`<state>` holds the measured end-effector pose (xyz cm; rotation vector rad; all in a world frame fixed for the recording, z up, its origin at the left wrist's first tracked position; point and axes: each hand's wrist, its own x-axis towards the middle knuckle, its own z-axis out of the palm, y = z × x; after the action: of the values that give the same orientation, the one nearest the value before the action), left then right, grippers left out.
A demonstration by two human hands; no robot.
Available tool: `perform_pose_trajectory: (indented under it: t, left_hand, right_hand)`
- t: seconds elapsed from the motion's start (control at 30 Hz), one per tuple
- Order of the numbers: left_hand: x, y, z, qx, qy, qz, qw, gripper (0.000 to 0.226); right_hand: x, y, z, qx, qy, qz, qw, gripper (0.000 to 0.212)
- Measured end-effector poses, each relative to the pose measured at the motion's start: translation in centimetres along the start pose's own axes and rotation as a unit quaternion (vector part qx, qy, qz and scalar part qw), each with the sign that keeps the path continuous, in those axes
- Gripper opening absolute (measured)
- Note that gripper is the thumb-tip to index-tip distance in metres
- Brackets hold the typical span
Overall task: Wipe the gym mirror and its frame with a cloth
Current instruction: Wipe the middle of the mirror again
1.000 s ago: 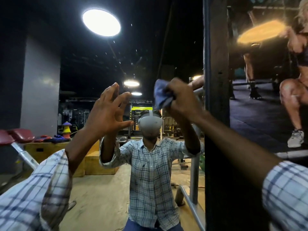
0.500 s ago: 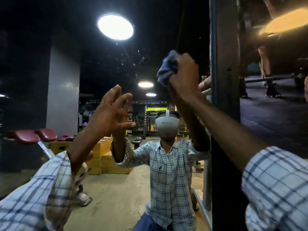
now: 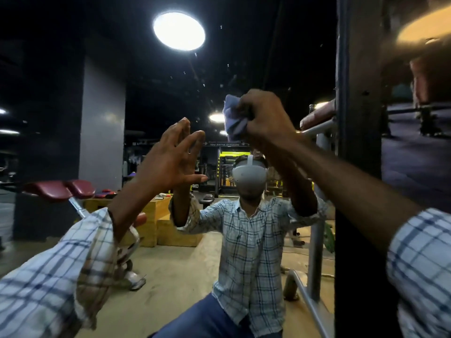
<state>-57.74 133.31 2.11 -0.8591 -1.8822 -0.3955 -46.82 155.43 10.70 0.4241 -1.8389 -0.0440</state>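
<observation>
Lower on the glass than half a second ago, the right hand (image 3: 266, 115) now has the cloth just above the reflected headset. The wide wall mirror (image 3: 146, 69) fills the left and middle of the view, and its dark upright frame post (image 3: 358, 167) runs down the right. Three round ceiling lamps (image 3: 179, 31) are reflected in the glass, one large and two small. Two hands are raised. The left hand (image 3: 170, 162) is held up flat to the mirror with its fingers (image 3: 192, 140) straight and spread. The right fingers curl round one crumpled blue cloth (image 3: 233, 118), which is held against the glass left of the frame post. A reflected sign carries mirrored writing that is too small to read.
</observation>
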Motion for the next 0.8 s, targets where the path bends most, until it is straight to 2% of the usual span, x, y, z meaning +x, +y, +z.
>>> perform_pose_trajectory:
  t: [0.07, 0.13, 0.17, 0.2, 0.27, 0.33, 0.37, 0.4, 0.43, 0.5, 0.53, 0.57, 0.6, 0.63, 0.67, 0.7, 0.73, 0.77, 0.8]
  left_hand:
    - [0.0, -1.5, -0.6, 0.012, -0.001, 0.011, 1.000, 0.113]
    - [-0.2, -3.0, -1.0, 0.002, 0.000, 0.002, 1.000, 0.113]
    - [-0.5, -3.7, -1.1, -0.003, -0.002, 0.000, 1.000, 0.113]
    - [-0.7, -4.4, -1.1, -0.004, -0.004, 0.004, 1.000, 0.113]
    - [-1.1, -5.5, -1.0, 0.003, 0.002, 0.020, 1.000, 0.112]
    - [-1.2, -6.2, -1.0, 0.010, 0.009, 0.029, 0.999, 0.112]
    - [-1.1, -6.4, -0.9, 0.011, 0.008, 0.031, 0.999, 0.113]
    - [-1.1, -6.6, -0.9, 0.010, 0.007, 0.033, 0.999, 0.113]
    - [-1.1, -6.8, -0.8, 0.008, 0.010, 0.034, 0.999, 0.113]
    - [-1.1, -7.2, -0.5, -0.003, 0.018, 0.042, 0.999, 0.113]
    - [-1.2, -7.4, -0.3, -0.010, 0.023, 0.044, 0.999, 0.113]
    - [-1.3, -7.4, -0.2, -0.014, 0.025, 0.045, 0.999, 0.113]
    - [-1.3, -7.5, -0.2, -0.015, 0.025, 0.046, 0.998, 0.113]
    - [-1.3, -7.7, -0.1, -0.013, 0.026, 0.050, 0.998, 0.113]
    - [-1.2, -7.9, -0.2, -0.011, 0.026, 0.057, 0.998, 0.112]
    - [-1.3, -8.3, -0.3, -0.011, 0.025, 0.062, 0.998, 0.111]
    - [-1.3, -8.7, -0.4, -0.013, 0.025, 0.064, 0.998, 0.111]
    - [-1.4, -9.2, -0.5, -0.016, 0.025, 0.063, 0.998, 0.110]
    - [-1.5, -9.7, -0.6, -0.018, 0.026, 0.062, 0.998, 0.110]
  right_hand:
    - [2.6, 1.2, -1.0, -0.057, 0.084, 0.064, 0.993, 0.021]
    - [4.0, 2.4, -1.6, -0.055, 0.191, 0.199, 0.960, 0.018]
    - [3.6, 2.1, -0.9, -0.033, 0.216, 0.225, 0.950, 0.020]
    - [2.7, 1.0, 0.4, -0.016, 0.208, 0.209, 0.955, 0.023]
    - [-0.3, -2.4, 3.4, 0.031, 0.091, 0.082, 0.992, 0.025]
    - [-3.1, -4.2, 4.3, 0.034, -0.064, -0.040, 0.997, 0.027]
    - [-3.5, -3.9, 3.9, 0.011, -0.082, -0.052, 0.995, 0.028]
    - [-3.3, -2.8, 3.4, -0.005, -0.041, -0.008, 0.999, 0.029]
    - [-3.0, -1.7, 2.8, -0.023, 0.037, 0.060, 0.997, 0.028]
    - [-3.4, -0.8, 2.6, -0.066, 0.201, 0.196, 0.957, 0.030]
    - [-4.1, -1.6, 3.6, -0.049, 0.218, 0.205, 0.953, 0.032]
    - [-5.1, -3.1, 5.0, -0.014, 0.171, 0.158, 0.972, 0.033]
    - [-6.2, -4.6, 6.5, 0.018, 0.079, 0.082, 0.993, 0.035]
    - [-7.4, -5.4, 7.5, 0.025, -0.023, 0.020, 0.999, 0.037]
    - [-8.1, -5.4, 7.6, 0.017, -0.090, -0.017, 0.996, 0.038]
    - [-7.9, -5.0, 7.1, 0.004, -0.089, -0.015, 0.996, 0.037]
    - [-7.4, -3.9, 6.7, 0.000, -0.033, 0.031, 0.999, 0.035]
    - [-6.9, -3.3, 6.1, -0.004, 0.058, 0.102, 0.993, 0.033]
    - [-6.5, -2.9, 6.0, -0.006, 0.157, 0.177, 0.972, 0.030]
